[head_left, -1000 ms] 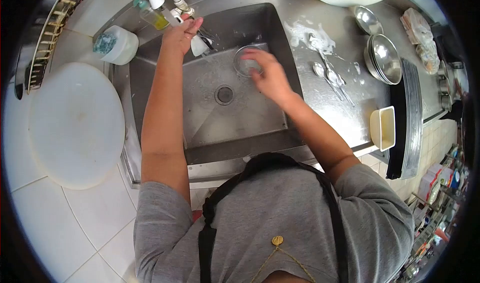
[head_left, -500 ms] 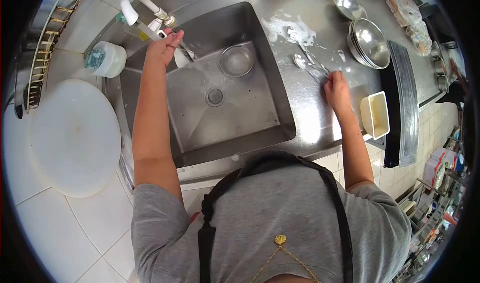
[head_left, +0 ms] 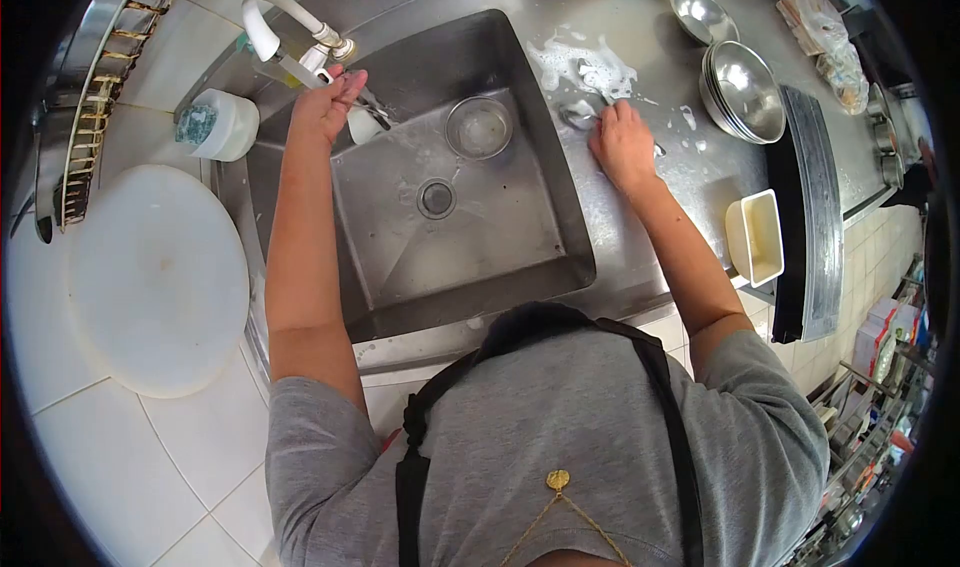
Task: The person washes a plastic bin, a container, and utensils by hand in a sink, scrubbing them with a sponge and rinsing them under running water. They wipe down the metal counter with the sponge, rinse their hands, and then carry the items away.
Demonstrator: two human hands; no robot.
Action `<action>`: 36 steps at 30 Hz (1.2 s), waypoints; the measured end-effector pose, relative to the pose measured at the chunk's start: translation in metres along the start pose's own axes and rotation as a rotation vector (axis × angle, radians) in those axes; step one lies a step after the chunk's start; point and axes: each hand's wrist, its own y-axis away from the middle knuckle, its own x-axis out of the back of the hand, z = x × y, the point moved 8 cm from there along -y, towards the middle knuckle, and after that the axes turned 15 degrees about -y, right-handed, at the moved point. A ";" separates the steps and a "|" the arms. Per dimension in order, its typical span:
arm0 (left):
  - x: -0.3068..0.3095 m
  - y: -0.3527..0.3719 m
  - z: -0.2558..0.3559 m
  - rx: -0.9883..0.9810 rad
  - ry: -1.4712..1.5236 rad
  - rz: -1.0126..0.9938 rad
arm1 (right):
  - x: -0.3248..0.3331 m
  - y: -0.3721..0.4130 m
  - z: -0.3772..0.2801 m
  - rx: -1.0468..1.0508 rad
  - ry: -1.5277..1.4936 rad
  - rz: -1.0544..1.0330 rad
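My left hand (head_left: 325, 112) is at the left side of the sink, under the tap (head_left: 262, 35). Its fingers are closed round slim metal utensils (head_left: 374, 113) whose ends point right over the basin; their exact kind is hard to make out. A white piece (head_left: 362, 127) shows just below them. On the counter right of the sink, my right hand (head_left: 625, 147) is closed over a metal spoon (head_left: 578, 116). The bowl of that spoon lies left of my fingers, and another handle end (head_left: 659, 151) shows at their right. White foam (head_left: 590, 67) lies just beyond.
The steel sink (head_left: 540, 207) holds a small round metal bowl (head_left: 479, 128). Stacked metal bowls (head_left: 742, 92) and a cream rectangular tub (head_left: 755, 237) stand at the right. A white container with a green scrubber (head_left: 222, 127) and a large white round board (head_left: 160, 277) are at the left.
My right hand has moved left and away from me along the spoons, towards their bowls and the foam. My left hand stays near the tap with the utensils.
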 end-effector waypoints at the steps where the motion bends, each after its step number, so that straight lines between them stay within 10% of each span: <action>1: 0.001 0.000 0.000 0.013 -0.003 0.001 | 0.004 -0.005 0.001 0.071 0.032 0.086; 13: 0.026 -0.020 0.005 -0.053 -0.141 -0.054 | -0.020 -0.036 0.050 -0.345 -0.038 -0.081; 20: -0.006 0.013 0.024 -0.056 -0.457 -0.087 | -0.145 -0.093 -0.131 -0.293 -1.154 -0.609; 22: -0.011 0.027 0.030 -0.062 -0.581 -0.166 | -0.176 -0.100 -0.189 -0.573 -1.537 -0.709; 36: 0.074 0.053 0.060 -0.126 -0.850 0.025 | -0.241 -0.128 -0.278 -0.795 -1.775 -0.693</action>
